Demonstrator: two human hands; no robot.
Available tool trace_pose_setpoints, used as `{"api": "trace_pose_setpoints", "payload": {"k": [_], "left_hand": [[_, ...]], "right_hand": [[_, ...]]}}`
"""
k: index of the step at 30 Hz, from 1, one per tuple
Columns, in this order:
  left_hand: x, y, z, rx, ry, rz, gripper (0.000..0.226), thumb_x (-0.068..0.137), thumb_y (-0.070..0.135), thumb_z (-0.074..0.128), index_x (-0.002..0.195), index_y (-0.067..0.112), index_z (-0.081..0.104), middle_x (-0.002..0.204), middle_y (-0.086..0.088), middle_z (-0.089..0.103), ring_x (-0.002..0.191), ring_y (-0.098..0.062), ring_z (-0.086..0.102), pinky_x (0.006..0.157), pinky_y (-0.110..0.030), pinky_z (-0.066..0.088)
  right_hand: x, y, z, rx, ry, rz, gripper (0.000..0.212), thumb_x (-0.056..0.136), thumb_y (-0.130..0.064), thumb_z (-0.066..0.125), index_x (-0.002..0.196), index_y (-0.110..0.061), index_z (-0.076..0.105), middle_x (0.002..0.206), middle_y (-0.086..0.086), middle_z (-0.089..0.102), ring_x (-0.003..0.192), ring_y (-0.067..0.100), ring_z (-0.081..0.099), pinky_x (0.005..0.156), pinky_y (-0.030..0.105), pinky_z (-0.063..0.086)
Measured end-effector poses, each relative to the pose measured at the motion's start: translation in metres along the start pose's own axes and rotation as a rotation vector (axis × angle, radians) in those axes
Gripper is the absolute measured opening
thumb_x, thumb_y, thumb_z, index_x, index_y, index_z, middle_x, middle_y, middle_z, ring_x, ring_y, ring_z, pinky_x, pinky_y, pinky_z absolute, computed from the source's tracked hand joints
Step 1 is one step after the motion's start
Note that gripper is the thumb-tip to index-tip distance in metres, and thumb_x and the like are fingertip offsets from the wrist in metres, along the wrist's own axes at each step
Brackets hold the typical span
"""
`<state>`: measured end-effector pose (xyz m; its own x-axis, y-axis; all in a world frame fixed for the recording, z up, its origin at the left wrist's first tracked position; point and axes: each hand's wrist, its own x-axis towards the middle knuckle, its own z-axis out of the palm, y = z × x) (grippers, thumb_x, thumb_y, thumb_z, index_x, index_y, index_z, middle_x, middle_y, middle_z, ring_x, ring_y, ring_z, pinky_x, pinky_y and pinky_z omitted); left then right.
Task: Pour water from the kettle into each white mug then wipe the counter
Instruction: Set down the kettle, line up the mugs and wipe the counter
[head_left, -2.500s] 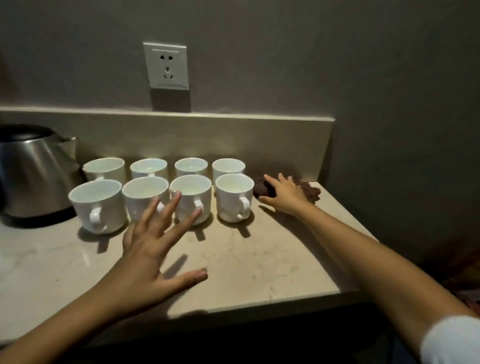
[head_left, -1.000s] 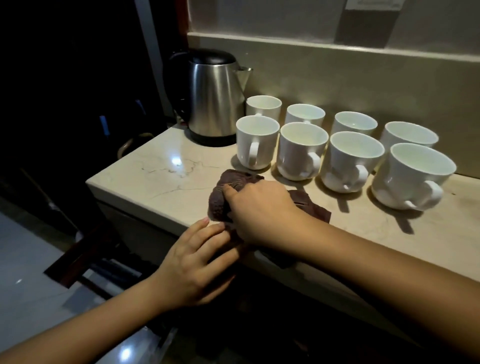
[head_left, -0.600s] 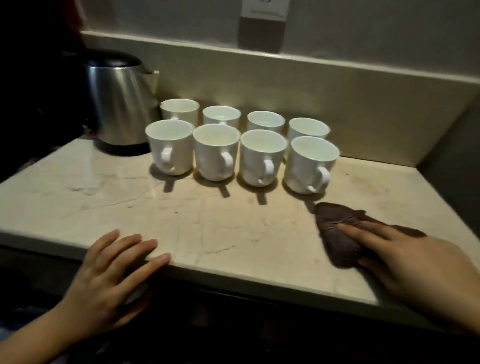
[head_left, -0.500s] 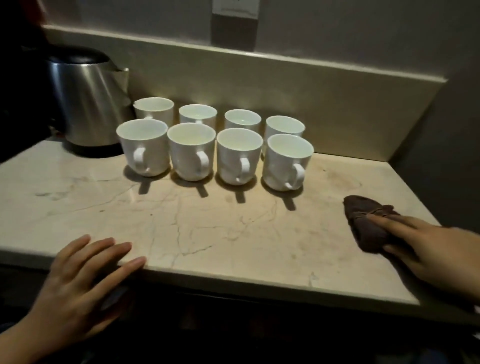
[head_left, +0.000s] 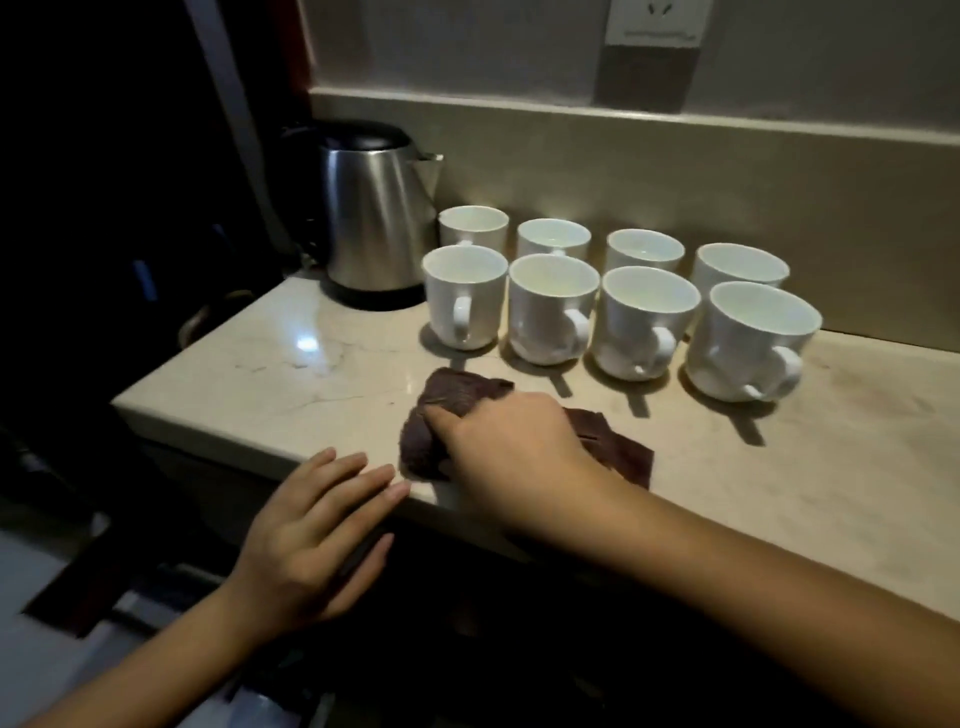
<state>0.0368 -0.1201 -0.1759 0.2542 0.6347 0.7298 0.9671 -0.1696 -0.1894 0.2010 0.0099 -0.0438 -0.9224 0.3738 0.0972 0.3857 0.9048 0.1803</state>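
Right hand (head_left: 511, 447) curled, gripping brown cloth (head_left: 457, 397) on bench (head_left: 779, 493); left hand (head_left: 317, 535) spread flat at bench edge.

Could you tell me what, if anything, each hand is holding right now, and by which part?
The right hand grips the brown cloth at its bunched left end. The left hand holds nothing, fingers flat at the counter edge.

Two bare forearms, bare hands, no sleeves visible
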Motion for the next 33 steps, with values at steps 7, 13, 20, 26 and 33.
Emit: {"api": "trace_pose_setpoints", "payload": {"k": [7, 13, 20, 26, 33], "left_hand": [[-0.007, -0.006, 0.005, -0.016, 0.025, 0.021, 0.031, 0.085, 0.022, 0.058, 0.073, -0.003, 0.072, 0.081, -0.021, 0.069, 0.089, -0.037, 0.058, 0.098, -0.050, 0.045], [-0.003, -0.005, 0.001, -0.021, 0.017, -0.005, 0.035, 0.088, 0.026, 0.062, 0.111, 0.001, 0.071, 0.110, -0.015, 0.071, 0.102, -0.033, 0.063, 0.094, -0.053, 0.049], [0.034, 0.010, 0.002, -0.107, -0.092, 0.017, 0.041, 0.088, 0.037, 0.060, 0.114, 0.007, 0.071, 0.110, -0.014, 0.071, 0.092, -0.035, 0.066, 0.085, -0.049, 0.051], [0.073, 0.029, 0.013, -0.156, -0.189, 0.102, 0.048, 0.093, 0.046, 0.051, 0.108, 0.007, 0.075, 0.104, -0.012, 0.073, 0.088, -0.033, 0.068, 0.078, -0.043, 0.051], [0.096, 0.036, 0.027, -0.138, -0.248, 0.089, 0.058, 0.100, 0.051, 0.036, 0.101, 0.011, 0.079, 0.095, -0.010, 0.074, 0.078, -0.033, 0.069, 0.068, -0.043, 0.052]], "right_hand": [[0.090, -0.056, -0.004, 0.024, 0.090, -0.126, 0.027, 0.095, -0.033, 0.044, 0.116, -0.034, 0.062, 0.122, 0.003, 0.061, 0.108, 0.025, 0.058, 0.082, 0.035, 0.051], [0.040, -0.011, 0.020, 0.006, 0.119, -0.005, 0.034, 0.095, -0.022, 0.044, 0.128, -0.020, 0.052, 0.118, 0.006, 0.063, 0.102, 0.027, 0.062, 0.067, 0.032, 0.041], [-0.064, 0.078, 0.023, -0.005, -0.002, 0.160, 0.050, 0.098, -0.033, 0.036, 0.146, -0.039, 0.022, 0.120, 0.008, 0.059, 0.099, 0.033, 0.059, 0.052, 0.028, 0.021], [-0.124, 0.116, 0.019, -0.027, -0.146, 0.295, 0.052, 0.097, -0.047, 0.029, 0.146, -0.045, 0.012, 0.131, 0.006, 0.051, 0.102, 0.033, 0.057, 0.065, 0.034, 0.034], [-0.210, 0.168, 0.021, -0.046, -0.197, 0.481, 0.053, 0.093, -0.056, 0.030, 0.142, -0.055, 0.008, 0.149, -0.007, 0.037, 0.112, 0.027, 0.057, 0.080, 0.035, 0.045]]}}
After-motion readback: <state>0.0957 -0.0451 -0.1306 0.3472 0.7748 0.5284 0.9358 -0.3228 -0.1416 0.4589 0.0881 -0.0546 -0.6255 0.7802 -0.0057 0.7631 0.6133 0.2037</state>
